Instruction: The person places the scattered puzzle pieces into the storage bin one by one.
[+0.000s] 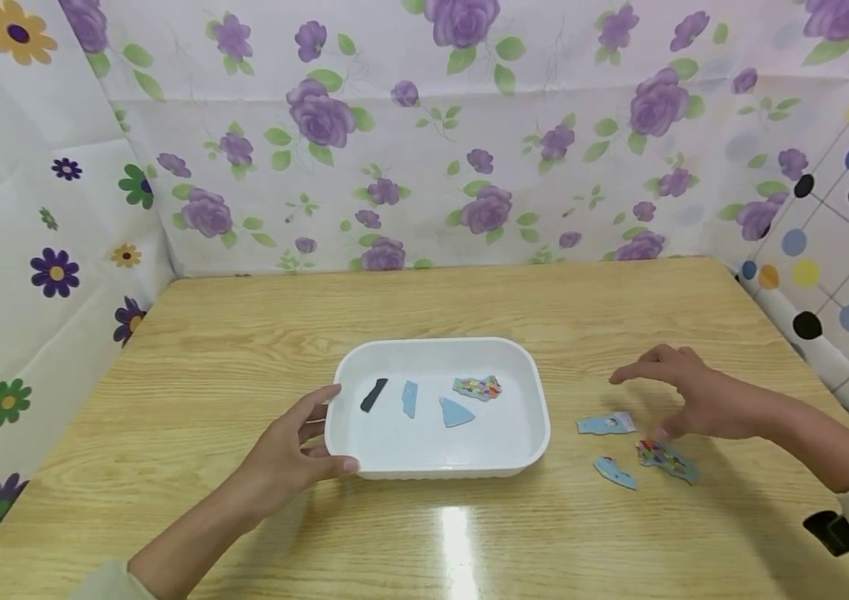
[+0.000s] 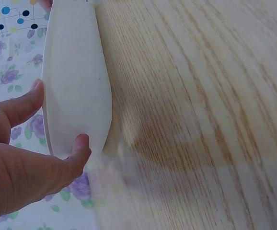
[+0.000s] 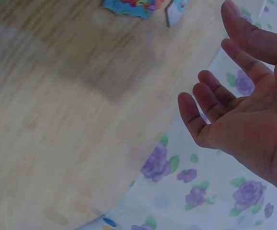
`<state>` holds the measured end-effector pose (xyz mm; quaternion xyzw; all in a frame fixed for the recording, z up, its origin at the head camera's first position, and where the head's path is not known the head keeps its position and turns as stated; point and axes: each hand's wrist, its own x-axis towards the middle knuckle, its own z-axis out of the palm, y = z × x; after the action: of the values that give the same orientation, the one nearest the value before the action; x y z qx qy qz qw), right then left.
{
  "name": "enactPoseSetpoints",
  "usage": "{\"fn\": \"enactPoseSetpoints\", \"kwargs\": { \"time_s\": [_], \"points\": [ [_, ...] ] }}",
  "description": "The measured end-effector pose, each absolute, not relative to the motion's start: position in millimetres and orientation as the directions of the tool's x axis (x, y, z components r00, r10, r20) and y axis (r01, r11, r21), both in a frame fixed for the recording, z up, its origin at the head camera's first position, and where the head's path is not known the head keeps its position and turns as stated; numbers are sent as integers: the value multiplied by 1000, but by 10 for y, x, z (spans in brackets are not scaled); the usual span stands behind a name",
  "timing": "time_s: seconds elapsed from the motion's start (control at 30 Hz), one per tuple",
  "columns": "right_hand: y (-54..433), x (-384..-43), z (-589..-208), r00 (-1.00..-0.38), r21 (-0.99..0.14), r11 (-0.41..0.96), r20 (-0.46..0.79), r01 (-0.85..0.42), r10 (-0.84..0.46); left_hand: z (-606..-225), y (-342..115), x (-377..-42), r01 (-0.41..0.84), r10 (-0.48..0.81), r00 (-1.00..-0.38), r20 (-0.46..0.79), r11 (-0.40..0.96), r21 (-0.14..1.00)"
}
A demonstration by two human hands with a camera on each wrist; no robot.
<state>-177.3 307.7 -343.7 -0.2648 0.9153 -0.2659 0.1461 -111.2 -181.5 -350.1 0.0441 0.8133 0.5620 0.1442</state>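
Note:
A white plastic tray stands on the table, and my left hand holds its left end, fingers and thumb spread round the corner. Inside it lie a black piece, a narrow light-blue piece, a blue wedge-shaped piece and a multicoloured piece, which look like puzzle pieces. Right of the tray, my right hand hovers with fingers apart, holding nothing. Below it are a multicoloured piece, a light-blue strip and a curved blue piece. The right wrist view shows its fingers loosely bent.
The wood-grain table has a flowered sheet behind it and patterned sheets along both sides. A black object lies near the right edge, by the right sleeve. Light glares off the front of the table.

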Motion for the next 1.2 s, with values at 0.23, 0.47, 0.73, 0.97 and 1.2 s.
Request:
{"fn": "enactPoseSetpoints", "kwargs": {
  "time_s": [0.23,0.47,0.73,0.97,1.2],
  "points": [
    [3240,-1707,-3531,-805,-605,704,-168,-372,-570,-3500,-1818,-1122,-99,231,-954,-189,354,930],
    [3418,-1651,-3624,-760,-645,681,-233,-346,-606,-3513,-1809,-1118,-102,222,-956,-193,364,926],
    [3529,-1521,-3825,-706,-600,597,-75,-532,-704,-3499,-1808,-1120,-107,217,-956,-200,375,921],
    [3491,-1433,-3937,-685,-429,603,54,-673,-726,-3496,-1802,-1114,-107,217,-956,-200,377,920],
    [3504,-1440,-4001,-672,-416,578,119,-702,-731,-3495,-1797,-1115,-109,215,-955,-203,382,918]
  ]
}}
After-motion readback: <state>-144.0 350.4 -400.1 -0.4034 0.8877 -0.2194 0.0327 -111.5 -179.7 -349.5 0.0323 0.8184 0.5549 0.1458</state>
